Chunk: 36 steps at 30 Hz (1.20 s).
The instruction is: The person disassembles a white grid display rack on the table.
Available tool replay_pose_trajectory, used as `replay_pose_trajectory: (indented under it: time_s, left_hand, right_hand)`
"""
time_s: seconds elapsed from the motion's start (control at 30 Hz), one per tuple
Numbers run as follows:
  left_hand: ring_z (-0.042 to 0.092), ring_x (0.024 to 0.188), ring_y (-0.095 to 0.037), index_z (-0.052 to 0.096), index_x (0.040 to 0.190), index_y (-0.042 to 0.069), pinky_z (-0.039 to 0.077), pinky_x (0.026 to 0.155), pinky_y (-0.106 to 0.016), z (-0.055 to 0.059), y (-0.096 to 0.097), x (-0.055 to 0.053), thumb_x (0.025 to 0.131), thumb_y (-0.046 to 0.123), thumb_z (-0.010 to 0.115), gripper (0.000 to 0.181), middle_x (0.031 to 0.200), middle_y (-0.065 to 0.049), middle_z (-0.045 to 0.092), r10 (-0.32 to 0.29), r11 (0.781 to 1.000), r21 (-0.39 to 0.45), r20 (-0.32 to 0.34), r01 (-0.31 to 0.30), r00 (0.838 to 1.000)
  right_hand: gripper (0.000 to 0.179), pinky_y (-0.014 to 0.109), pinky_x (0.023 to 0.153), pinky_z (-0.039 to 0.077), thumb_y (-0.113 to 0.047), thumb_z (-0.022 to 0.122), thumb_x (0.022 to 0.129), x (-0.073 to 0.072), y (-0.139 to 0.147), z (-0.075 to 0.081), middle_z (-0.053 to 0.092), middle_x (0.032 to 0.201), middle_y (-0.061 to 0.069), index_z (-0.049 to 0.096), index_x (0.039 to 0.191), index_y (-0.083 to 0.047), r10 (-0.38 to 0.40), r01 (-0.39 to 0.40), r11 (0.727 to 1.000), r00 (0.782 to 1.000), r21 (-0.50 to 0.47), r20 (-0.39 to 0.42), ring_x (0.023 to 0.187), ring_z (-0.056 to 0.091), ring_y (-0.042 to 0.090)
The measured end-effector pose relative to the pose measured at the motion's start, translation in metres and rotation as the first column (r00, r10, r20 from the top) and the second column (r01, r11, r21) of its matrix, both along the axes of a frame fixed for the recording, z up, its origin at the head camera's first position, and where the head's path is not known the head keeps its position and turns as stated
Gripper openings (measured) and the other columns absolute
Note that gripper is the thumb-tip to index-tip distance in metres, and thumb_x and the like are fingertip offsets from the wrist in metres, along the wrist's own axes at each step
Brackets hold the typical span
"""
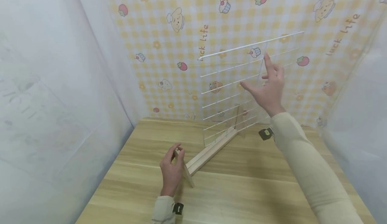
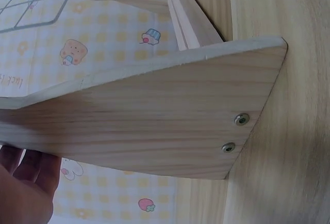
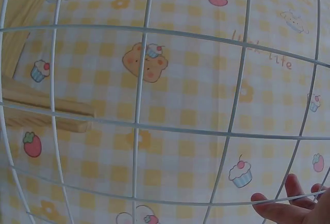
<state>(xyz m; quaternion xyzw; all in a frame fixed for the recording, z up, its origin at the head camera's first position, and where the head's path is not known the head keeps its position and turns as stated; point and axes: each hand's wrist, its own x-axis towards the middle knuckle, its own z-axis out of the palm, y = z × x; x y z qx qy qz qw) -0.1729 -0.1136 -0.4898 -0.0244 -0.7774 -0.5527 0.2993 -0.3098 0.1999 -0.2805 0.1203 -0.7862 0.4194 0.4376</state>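
On a wood-grain tabletop (image 1: 229, 197), grooved wooden stand (image 1: 214, 150) pinched by left hand (image 1: 171, 171), raised wire grid (image 1: 232, 83) gripped by right hand (image 1: 270, 90)

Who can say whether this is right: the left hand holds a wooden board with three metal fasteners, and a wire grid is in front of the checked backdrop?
Wrong count: the left wrist view shows two metal fasteners, not three. The left hand holds the wooden board, and the wire grid is in front of the checked backdrop.

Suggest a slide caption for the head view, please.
Left hand grips a wooden stand while the right hand holds a white wire grid.
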Motion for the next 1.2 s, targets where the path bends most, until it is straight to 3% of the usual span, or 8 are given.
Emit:
replay_pose_trajectory:
  time_s: [0.2, 0.37, 0.53, 0.67, 0.87, 1.0, 1.2]
  left_hand:
    - [0.070, 0.107, -0.019, 0.065, 0.127, 0.011, 0.052, 0.105, -0.047, 0.000, -0.005, 0.002, 0.100, 0.013, 0.062, 0.028, 0.110, -0.007, 0.072, -0.082, 0.997, -0.016, -0.025, 0.082, 0.996]
    - [0.069, 0.098, -0.010, 0.066, 0.119, 0.014, 0.052, 0.106, -0.045, 0.000, -0.009, 0.001, 0.098, 0.008, 0.062, 0.022, 0.105, -0.003, 0.071, -0.134, 0.991, -0.026, -0.039, 0.134, 0.990]
    - [0.067, 0.087, -0.011, 0.067, 0.111, 0.016, 0.054, 0.103, -0.048, 0.002, -0.011, 0.002, 0.096, 0.006, 0.064, 0.018, 0.098, 0.006, 0.069, -0.154, 0.988, -0.016, -0.022, 0.154, 0.988]
    - [0.069, 0.094, -0.010, 0.066, 0.106, 0.016, 0.056, 0.100, -0.047, 0.003, -0.012, 0.004, 0.096, 0.008, 0.066, 0.013, 0.097, 0.004, 0.071, -0.148, 0.989, -0.025, 0.010, 0.149, 0.989]
    - [0.069, 0.104, -0.010, 0.066, 0.108, 0.013, 0.056, 0.098, -0.033, 0.005, -0.009, 0.010, 0.094, 0.009, 0.069, 0.015, 0.107, -0.001, 0.073, -0.129, 0.991, -0.027, 0.044, 0.131, 0.991]
    - [0.070, 0.107, -0.016, 0.066, 0.107, 0.011, 0.056, 0.097, -0.034, 0.005, -0.009, 0.014, 0.092, 0.011, 0.071, 0.015, 0.110, -0.003, 0.074, -0.107, 0.993, -0.034, 0.070, 0.109, 0.992]
    - [0.070, 0.105, -0.021, 0.066, 0.105, 0.011, 0.057, 0.095, -0.036, 0.002, -0.009, 0.022, 0.091, 0.011, 0.072, 0.015, 0.108, -0.002, 0.075, -0.049, 0.996, -0.067, 0.079, 0.055, 0.996]
  right_hand:
    - [0.104, 0.040, 0.087, 0.044, -0.028, 0.090, 0.070, 0.002, 0.019, -0.016, 0.041, 0.139, 0.024, 0.034, 0.157, -0.024, -0.051, 0.049, 0.999, 0.990, 0.021, 0.132, 0.094, 0.049, 0.025]
    - [0.104, 0.040, 0.085, 0.040, -0.037, 0.087, 0.072, 0.005, 0.031, -0.033, 0.039, 0.141, 0.026, 0.029, 0.158, -0.029, -0.109, 0.096, 0.993, 0.961, 0.064, 0.255, 0.100, 0.047, 0.026]
    - [0.106, 0.048, 0.091, 0.040, -0.041, 0.087, 0.073, 0.010, 0.039, -0.049, 0.036, 0.143, 0.029, 0.026, 0.159, -0.031, -0.105, 0.078, 0.993, 0.925, 0.089, 0.364, 0.115, 0.043, 0.036]
    - [0.108, 0.059, 0.099, 0.039, -0.043, 0.086, 0.075, 0.011, 0.047, -0.062, 0.036, 0.144, 0.032, 0.022, 0.160, -0.027, -0.121, 0.067, 0.989, 0.881, 0.133, 0.457, 0.128, 0.034, 0.042]
    - [0.110, 0.062, 0.092, 0.042, -0.051, 0.082, 0.078, 0.011, 0.059, -0.084, 0.039, 0.139, 0.035, 0.015, 0.162, -0.028, -0.168, 0.053, 0.973, 0.829, 0.224, 0.533, 0.123, 0.037, 0.046]
    - [0.111, 0.069, 0.093, 0.042, -0.056, 0.080, 0.078, 0.015, 0.062, -0.094, 0.030, 0.144, 0.039, 0.009, 0.161, -0.033, -0.157, 0.031, 0.975, 0.790, 0.218, 0.592, 0.122, 0.040, 0.053]
    - [0.116, 0.076, 0.091, 0.042, -0.060, 0.077, 0.078, 0.013, 0.068, -0.108, 0.031, 0.144, 0.044, 0.003, 0.162, -0.031, -0.203, 0.006, 0.947, 0.787, 0.321, 0.582, 0.126, 0.038, 0.060]
